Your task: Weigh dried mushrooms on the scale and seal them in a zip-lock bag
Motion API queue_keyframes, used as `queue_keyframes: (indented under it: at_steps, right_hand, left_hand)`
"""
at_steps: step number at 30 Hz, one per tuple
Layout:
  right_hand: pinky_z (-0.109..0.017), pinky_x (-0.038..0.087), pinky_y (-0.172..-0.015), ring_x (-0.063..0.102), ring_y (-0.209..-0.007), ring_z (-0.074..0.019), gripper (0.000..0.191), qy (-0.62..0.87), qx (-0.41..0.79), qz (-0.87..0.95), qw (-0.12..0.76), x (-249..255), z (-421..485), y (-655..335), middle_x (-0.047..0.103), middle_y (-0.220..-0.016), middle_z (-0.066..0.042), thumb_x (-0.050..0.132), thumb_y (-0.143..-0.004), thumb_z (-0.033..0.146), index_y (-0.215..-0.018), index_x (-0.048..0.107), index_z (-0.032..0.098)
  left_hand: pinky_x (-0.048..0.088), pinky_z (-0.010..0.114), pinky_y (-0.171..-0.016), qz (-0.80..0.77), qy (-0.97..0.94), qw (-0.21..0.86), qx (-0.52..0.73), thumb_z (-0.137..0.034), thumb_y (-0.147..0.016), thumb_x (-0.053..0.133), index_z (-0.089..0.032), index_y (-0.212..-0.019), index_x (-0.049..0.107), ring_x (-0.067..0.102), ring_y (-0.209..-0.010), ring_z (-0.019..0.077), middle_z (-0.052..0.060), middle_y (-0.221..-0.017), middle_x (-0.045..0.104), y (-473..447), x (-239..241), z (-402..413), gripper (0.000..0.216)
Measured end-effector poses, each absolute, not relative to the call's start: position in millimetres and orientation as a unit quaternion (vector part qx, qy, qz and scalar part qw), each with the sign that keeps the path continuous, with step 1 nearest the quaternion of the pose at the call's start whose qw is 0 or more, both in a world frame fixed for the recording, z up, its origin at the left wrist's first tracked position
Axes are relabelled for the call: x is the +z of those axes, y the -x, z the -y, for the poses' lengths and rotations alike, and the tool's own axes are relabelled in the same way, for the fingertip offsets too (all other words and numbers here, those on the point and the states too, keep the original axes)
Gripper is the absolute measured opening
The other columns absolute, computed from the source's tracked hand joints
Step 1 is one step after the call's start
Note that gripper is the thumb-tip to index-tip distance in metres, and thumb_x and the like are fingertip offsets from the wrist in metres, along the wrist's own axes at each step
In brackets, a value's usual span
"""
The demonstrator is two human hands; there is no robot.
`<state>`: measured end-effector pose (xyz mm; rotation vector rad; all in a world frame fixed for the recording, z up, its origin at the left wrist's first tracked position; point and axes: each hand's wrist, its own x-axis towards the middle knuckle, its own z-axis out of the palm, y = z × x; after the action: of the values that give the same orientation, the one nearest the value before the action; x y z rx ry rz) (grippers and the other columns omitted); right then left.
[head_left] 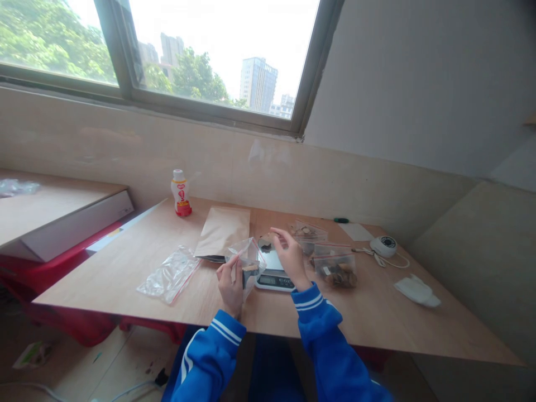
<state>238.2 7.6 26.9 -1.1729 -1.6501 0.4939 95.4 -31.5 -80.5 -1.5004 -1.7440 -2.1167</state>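
The left hand (230, 283) is pinching a clear bag (252, 269), probably keeping it upright; the right hand (290, 257) is hovering over the scale (274, 273), its grip unclear.

Wooden table (100, 282): upright bottle (181, 194), tan pouch (226, 228), stack of clear bags (170, 275), digital scale (274, 282), dome camera (382, 247).

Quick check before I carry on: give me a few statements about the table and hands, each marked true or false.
1. The left hand holds a clear plastic bag. True.
2. The bottle is lying on its side. False: it stands upright.
3. The paper bag is right of the scale. False: the paper bag lies left of the scale.
4. A white dome camera sits on the table's right part. True.
5. The right hand grasps the bottle. False: the right hand is by the scale.
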Motion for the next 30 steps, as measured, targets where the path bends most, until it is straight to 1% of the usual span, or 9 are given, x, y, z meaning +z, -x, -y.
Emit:
queue_keyframes:
  at_steps: [3,5,7,10,12,14,17,21,30]
  right_hand:
    - [-0.03,0.052,-0.078,0.067,-0.085,-0.0182,0.032,0.437,0.28,0.712,0.472,32,-3,-227,0.072,-0.101,-0.005,0.051,-0.088,0.033,-0.115,0.062,0.021]
    - [-0.032,0.051,-0.083,0.065,-0.092,-0.0191,0.032,0.436,0.277,0.716,0.47,22,-8,-225,0.072,-0.103,-0.006,0.045,-0.092,0.032,-0.115,0.061,0.019]
    - [-0.036,0.046,-0.092,0.061,-0.104,-0.0216,0.033,0.472,0.206,0.721,0.464,4,-19,-227,0.068,-0.112,-0.01,0.039,-0.092,0.025,-0.114,0.062,0.016]
    - [-0.041,0.037,-0.101,0.05,-0.117,-0.0259,0.039,0.527,0.089,0.762,0.366,-25,-37,-233,0.06,-0.126,-0.014,0.044,-0.085,0.014,-0.121,0.058,0.012]
    - [-0.041,0.035,-0.101,0.048,-0.118,-0.0267,0.042,0.548,0.048,0.783,0.289,-38,-43,-237,0.061,-0.126,-0.013,0.047,-0.082,0.011,-0.123,0.057,0.012]
    - [-0.04,0.034,-0.099,0.049,-0.114,-0.0263,0.039,0.563,0.03,0.787,0.249,-44,-46,-238,0.065,-0.118,-0.011,0.049,-0.082,0.01,-0.118,0.061,0.016]
    - [-0.039,0.033,-0.093,0.052,-0.105,-0.0258,0.031,0.579,0.024,0.778,0.242,-45,-45,-239,0.069,-0.106,-0.009,0.048,-0.083,0.009,-0.107,0.066,0.019]
    - [-0.036,0.032,-0.088,0.053,-0.101,-0.0245,0.023,0.595,0.015,0.77,0.228,-40,-43,-242,0.07,-0.1,-0.008,0.05,-0.085,0.013,-0.097,0.069,0.021]
    - [-0.037,0.03,-0.088,0.053,-0.102,-0.0248,0.02,0.597,-0.006,0.771,0.221,-39,-37,-237,0.068,-0.102,-0.008,0.051,-0.089,0.025,-0.095,0.068,0.018]
  left_hand:
    - [0.048,0.036,-0.083,0.563,0.466,-0.005,-0.682,-0.033,-0.09,0.051,-0.02,-0.107,0.068,0.059,-0.093,0.0202,0.008,-0.1,0.07,-96,-78,33,0.027]
    - [0.048,0.036,-0.084,0.565,0.46,-0.012,-0.685,-0.034,-0.09,0.051,-0.02,-0.107,0.068,0.06,-0.092,0.0199,0.008,-0.1,0.07,-96,-77,33,0.027]
    - [0.048,0.036,-0.085,0.563,0.457,-0.02,-0.688,-0.034,-0.09,0.051,-0.02,-0.107,0.068,0.061,-0.092,0.0197,0.008,-0.1,0.071,-96,-76,33,0.028]
    - [0.048,0.036,-0.084,0.559,0.453,-0.025,-0.694,-0.036,-0.09,0.051,-0.02,-0.105,0.068,0.062,-0.091,0.0197,0.008,-0.098,0.071,-96,-75,33,0.028]
    - [0.049,0.036,-0.083,0.559,0.452,-0.028,-0.695,-0.037,-0.089,0.052,-0.02,-0.104,0.069,0.062,-0.089,0.0196,0.008,-0.096,0.071,-96,-75,32,0.029]
    - [0.049,0.036,-0.083,0.56,0.453,-0.034,-0.693,-0.038,-0.089,0.052,-0.02,-0.105,0.069,0.062,-0.089,0.0196,0.008,-0.097,0.071,-96,-75,33,0.029]
    - [0.049,0.036,-0.085,0.562,0.451,-0.043,-0.692,-0.037,-0.09,0.051,-0.02,-0.107,0.068,0.062,-0.092,0.02,0.008,-0.1,0.071,-97,-75,34,0.03]
    - [0.048,0.038,-0.086,0.563,0.452,-0.049,-0.69,-0.037,-0.09,0.05,-0.02,-0.107,0.068,0.062,-0.093,0.0204,0.009,-0.101,0.071,-97,-75,34,0.03]
    - [0.048,0.037,-0.084,0.569,0.447,-0.049,-0.688,-0.039,-0.089,0.05,-0.02,-0.105,0.068,0.062,-0.09,0.0203,0.008,-0.099,0.071,-96,-74,34,0.031]
